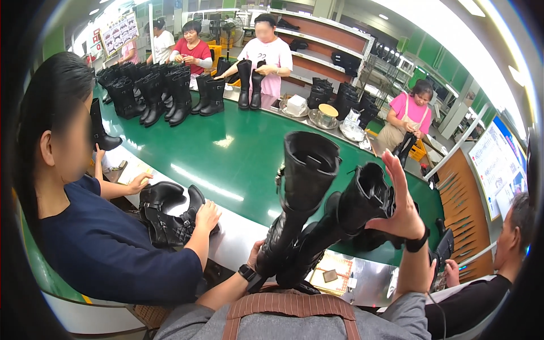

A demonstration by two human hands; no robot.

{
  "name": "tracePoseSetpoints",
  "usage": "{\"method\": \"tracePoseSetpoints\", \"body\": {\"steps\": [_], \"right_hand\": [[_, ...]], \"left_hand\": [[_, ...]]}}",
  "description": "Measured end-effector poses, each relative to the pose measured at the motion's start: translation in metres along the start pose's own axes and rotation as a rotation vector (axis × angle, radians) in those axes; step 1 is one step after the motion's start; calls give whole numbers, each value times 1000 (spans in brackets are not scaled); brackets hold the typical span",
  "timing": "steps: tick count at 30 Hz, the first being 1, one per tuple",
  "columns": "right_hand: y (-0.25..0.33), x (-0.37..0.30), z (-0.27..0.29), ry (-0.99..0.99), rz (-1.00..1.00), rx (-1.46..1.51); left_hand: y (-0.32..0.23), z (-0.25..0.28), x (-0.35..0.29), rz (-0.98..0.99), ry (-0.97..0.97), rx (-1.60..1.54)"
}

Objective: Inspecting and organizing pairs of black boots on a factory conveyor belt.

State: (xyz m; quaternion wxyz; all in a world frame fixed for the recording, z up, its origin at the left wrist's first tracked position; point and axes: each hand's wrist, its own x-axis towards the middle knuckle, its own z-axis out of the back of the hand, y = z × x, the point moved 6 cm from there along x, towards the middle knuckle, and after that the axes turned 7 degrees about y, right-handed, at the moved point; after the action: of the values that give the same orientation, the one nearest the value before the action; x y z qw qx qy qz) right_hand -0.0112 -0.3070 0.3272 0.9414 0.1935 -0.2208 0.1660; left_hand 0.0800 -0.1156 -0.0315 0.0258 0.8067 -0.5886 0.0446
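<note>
Two tall black boots stand close together in front of me with their wide shaft openings upward. My left hand (256, 256) is closed around the lower part of the left boot (300, 192); its fingers are partly hidden behind the leather. Metal buckles show along that boot's side. Beside the right boot (354, 207), my right hand (403, 212) is raised with its fingers stretched up and the palm toward the shaft. Its thumb reaches to the boot's upper edge; whether it touches I cannot tell. Other black footwear (379, 241) lies partly hidden behind this boot.
A green table (238, 147) with a pale near edge (238, 243) runs ahead. At left, a co-worker handles black boots (170, 218). Many boots (153, 93) stand at the far left. Bowls (323, 118) line the far side. A small brown block (330, 276) lies near me.
</note>
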Motion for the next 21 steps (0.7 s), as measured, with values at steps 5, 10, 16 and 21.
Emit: {"method": "tracePoseSetpoints", "body": {"steps": [5, 10, 16, 21], "right_hand": [[4, 51, 7, 358, -7, 113], [-15, 81, 12, 446, -136, 40], [-16, 136, -17, 599, 277, 143], [-58, 155, -28, 633, 115, 100]], "left_hand": [[-1, 2, 7, 35, -20, -33], [-6, 12, 16, 120, 19, -67], [-22, 25, 37, 150, 19, -81], [-42, 8, 58, 154, 153, -207]]}}
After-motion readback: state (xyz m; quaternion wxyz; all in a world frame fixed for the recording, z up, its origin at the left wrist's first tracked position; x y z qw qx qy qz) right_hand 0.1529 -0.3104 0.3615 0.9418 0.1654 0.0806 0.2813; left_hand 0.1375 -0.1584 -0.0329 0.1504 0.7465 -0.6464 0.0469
